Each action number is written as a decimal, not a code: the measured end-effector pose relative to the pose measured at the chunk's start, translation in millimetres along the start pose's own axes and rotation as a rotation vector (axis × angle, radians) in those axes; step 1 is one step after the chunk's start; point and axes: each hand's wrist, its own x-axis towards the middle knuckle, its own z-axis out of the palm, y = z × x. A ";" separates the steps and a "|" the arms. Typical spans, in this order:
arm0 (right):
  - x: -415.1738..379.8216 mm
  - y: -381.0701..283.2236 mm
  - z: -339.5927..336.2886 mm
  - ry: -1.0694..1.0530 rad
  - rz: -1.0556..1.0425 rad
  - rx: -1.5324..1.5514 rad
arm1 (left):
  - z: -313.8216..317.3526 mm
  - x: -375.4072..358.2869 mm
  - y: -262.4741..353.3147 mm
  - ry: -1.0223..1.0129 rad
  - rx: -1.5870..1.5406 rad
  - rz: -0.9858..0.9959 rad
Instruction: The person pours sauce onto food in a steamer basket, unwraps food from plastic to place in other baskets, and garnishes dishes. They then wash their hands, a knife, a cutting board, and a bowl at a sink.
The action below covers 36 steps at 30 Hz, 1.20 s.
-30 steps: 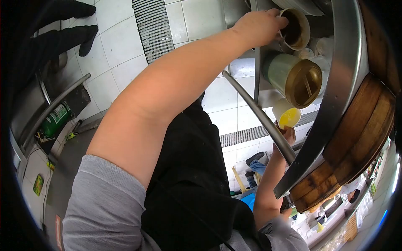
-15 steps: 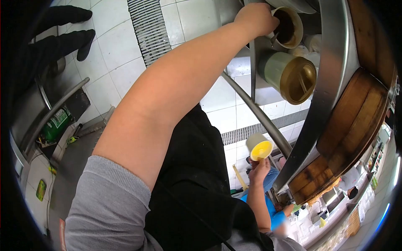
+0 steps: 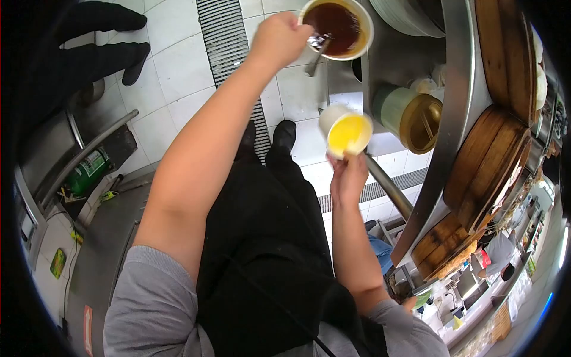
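My left hand (image 3: 278, 40) is closed on the rim of a white tub (image 3: 367, 30) of dark brown sauce (image 3: 338, 27), held over the tiled floor beside the shelf. A metal spoon (image 3: 319, 58) sticks out over the tub's edge, close to my left fingers. Lower down, my right hand (image 3: 348, 177) grips the edge of a white cup (image 3: 331, 122) tilted towards me. Its inside shows bright yellow (image 3: 347, 134). The two containers are apart, with the cup below the tub in view.
A lidded canister (image 3: 395, 110) stands on the metal shelf to the right, near stacked plates (image 3: 410, 15). Above it runs a steel counter edge (image 3: 443, 143) with round wooden steamers (image 3: 485, 166). Another person's dark-clad legs (image 3: 101, 47) are at upper left.
My left hand has brought the sauce tub off the shelf, leftwards and out over the floor. My right hand has raised the yellow cup towards it.
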 end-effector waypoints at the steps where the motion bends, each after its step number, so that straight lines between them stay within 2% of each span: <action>1: 16.4 -9.2 20.7 0.002 -0.042 0.010 | -13.6 -2.1 -10.4 0.019 -0.021 -0.049; 3: 47.7 -25.1 52.2 -0.031 -0.065 0.201 | -39.0 -11.9 -19.2 0.071 0.001 -0.054; 6: 87.6 -52.8 94.0 0.016 -0.076 0.281 | -63.9 -26.0 -34.4 0.152 -0.026 -0.082; 8: 113.5 -65.5 111.3 0.071 -0.082 0.452 | -71.7 -31.6 -53.3 0.186 -0.073 -0.128; 12: 152.4 -72.3 119.9 0.170 -0.119 0.506 | -84.1 -45.9 -65.8 0.188 -0.115 -0.177; 14: 171.8 -73.4 113.7 0.151 -0.134 0.518 | -88.5 -54.1 -65.2 0.177 -0.147 -0.194; 17: 151.4 -81.3 128.1 0.205 -0.119 0.541 | -98.6 -67.9 -56.9 0.167 -0.145 -0.171; 19: 129.9 -84.7 126.2 0.076 -0.047 0.410 | -105.3 -79.8 -39.3 0.104 -0.183 -0.236; 20: 114.3 -76.2 130.0 0.068 -0.143 0.244 | -104.3 -84.3 -47.5 0.119 -0.162 -0.153; 21: 87.3 -72.9 123.5 -0.083 -0.291 -0.095 | -104.3 -89.8 -55.1 0.134 -0.171 -0.105; 22: 56.4 -61.4 129.3 -0.071 -0.639 -0.362 | -105.7 -97.0 -53.4 0.143 -0.184 -0.054; 23: -12.3 -76.1 142.0 -0.164 -0.667 -0.495 | -113.7 -107.6 -31.7 0.096 -0.182 -0.107; 24: -61.5 -85.1 147.1 -0.343 -0.812 -0.682 | -123.7 -122.4 -7.9 0.047 -0.174 -0.159; 25: -83.8 -91.0 149.2 -0.513 -1.194 -0.842 | -129.5 -135.4 4.4 0.016 -0.208 -0.159; 27: -135.1 -104.5 145.7 -0.747 -1.137 -1.168 | -142.9 -163.8 35.0 -0.040 -0.251 -0.157; 31: -184.2 -130.9 123.6 -0.682 -1.321 -1.030 | -169.4 -211.7 77.2 -0.126 -0.279 -0.091; 33: -209.5 -149.6 111.0 -0.696 -1.299 -1.069 | -177.9 -236.6 110.1 -0.184 -0.447 -0.272; 34: -222.0 -161.1 103.7 -0.704 -1.323 -1.107 | -181.0 -246.5 121.4 -0.192 -0.441 -0.242; 36: -245.4 -175.4 89.9 -0.703 -1.328 -1.135 | -187.5 -260.2 140.5 -0.242 -0.411 -0.304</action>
